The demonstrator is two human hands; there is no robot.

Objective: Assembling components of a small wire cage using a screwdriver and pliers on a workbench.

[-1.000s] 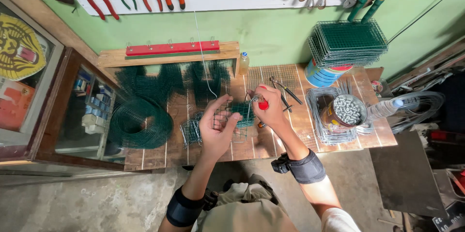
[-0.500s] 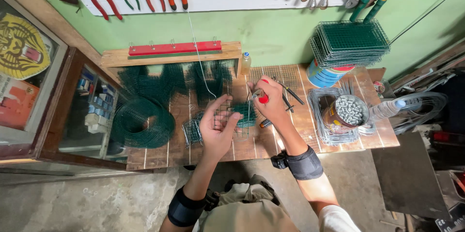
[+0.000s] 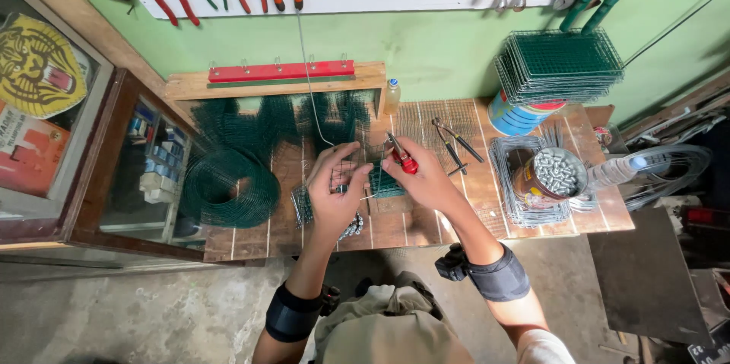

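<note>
1. Left hand (image 3: 334,193): over the middle of the wooden workbench (image 3: 395,227), fingers curled narrow, pinching a small piece of green wire mesh (image 3: 384,181) at its left edge.
2. Right hand (image 3: 426,181): closed around red-handled pliers (image 3: 401,157); the tip points up and left, meeting the mesh piece between the two hands.
3. Mesh piece: held just above the bench top, between both hands, near the bench centre.
4. Small pile of metal clips (image 3: 351,225): lies on the bench just below the left hand; whether it touches the hand, cannot tell.
5. Second pair of pliers (image 3: 456,142): lies flat on the bench, just beyond the right hand.
6. Roll of green mesh (image 3: 228,187): at the left end of the bench, well apart from the hands.
7. Can of metal pieces (image 3: 549,175): stands on a stack of wire panels to the right.
8. Stack of green mesh panels (image 3: 561,66): rests on a blue bucket at the back right.
</note>
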